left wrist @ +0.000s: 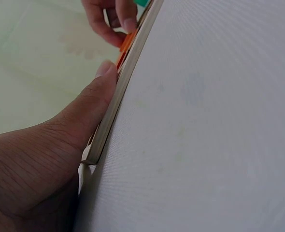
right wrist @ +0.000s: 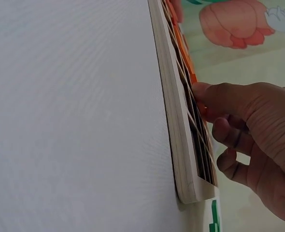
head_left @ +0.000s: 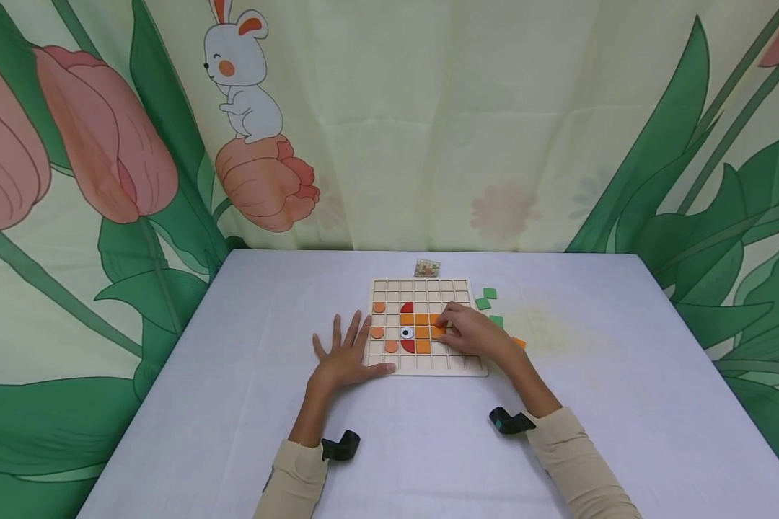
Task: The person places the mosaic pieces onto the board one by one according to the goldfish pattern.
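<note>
A wooden grid board (head_left: 389, 286) lies on the table, holding several orange square tiles (head_left: 422, 332), two red quarter-round tiles (head_left: 407, 346), three round orange pieces (head_left: 392, 347) and a white eye piece (head_left: 407, 332). My left hand (head_left: 344, 362) rests along the board's left side with fingers spread, its thumb on the near left corner. Over the right-middle cells, my right hand (head_left: 477, 333) pinches an orange square tile (head_left: 437, 332) between thumb and fingers at the end of the orange group. In the right wrist view, the hand (right wrist: 263, 130) partly covers that tile.
Three green square tiles (head_left: 483, 303) lie right of the board. Another orange tile (head_left: 519, 342) shows partly beside the right wrist. A small patterned card (head_left: 427, 268) sits behind the board. White cloth covers the table (head_left: 201, 432); a printed curtain (head_left: 396, 144) hangs behind.
</note>
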Action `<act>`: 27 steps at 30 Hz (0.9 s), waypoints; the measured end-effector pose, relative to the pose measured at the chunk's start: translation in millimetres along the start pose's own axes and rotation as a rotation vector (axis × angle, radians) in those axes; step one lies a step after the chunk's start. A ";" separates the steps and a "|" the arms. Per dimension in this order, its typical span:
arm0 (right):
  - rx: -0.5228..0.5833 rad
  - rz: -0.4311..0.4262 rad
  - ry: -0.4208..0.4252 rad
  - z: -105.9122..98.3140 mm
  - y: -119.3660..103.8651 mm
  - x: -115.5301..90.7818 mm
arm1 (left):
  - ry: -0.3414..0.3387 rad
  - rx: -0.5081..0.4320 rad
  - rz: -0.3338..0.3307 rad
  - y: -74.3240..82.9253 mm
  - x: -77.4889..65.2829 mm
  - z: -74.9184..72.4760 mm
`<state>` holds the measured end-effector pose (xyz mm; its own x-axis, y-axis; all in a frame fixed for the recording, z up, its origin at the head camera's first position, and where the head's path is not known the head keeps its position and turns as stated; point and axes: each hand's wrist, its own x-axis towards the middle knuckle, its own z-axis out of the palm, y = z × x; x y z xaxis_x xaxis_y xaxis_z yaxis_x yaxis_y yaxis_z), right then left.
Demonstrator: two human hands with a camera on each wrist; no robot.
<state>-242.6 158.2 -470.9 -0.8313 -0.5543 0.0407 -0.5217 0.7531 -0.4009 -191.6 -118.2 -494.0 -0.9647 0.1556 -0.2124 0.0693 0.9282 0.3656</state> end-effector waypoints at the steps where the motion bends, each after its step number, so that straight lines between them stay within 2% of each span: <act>1: 0.002 -0.003 0.001 0.1 -0.1 0.0 | 0.001 0.002 0.000 0.1 0.0 0.0; 15: 0.020 0.015 0.006 3.1 3.6 2.2 | -0.004 0.010 -0.004 -0.3 1.9 0.3; 27: 0.020 -0.002 -0.004 4.3 5.2 2.5 | -0.007 0.015 -0.007 -0.1 2.1 1.1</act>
<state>-246.7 159.2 -476.8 -0.8296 -0.5570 0.0383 -0.5195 0.7449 -0.4186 -193.3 -117.6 -495.5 -0.9633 0.1513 -0.2215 0.0661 0.9342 0.3505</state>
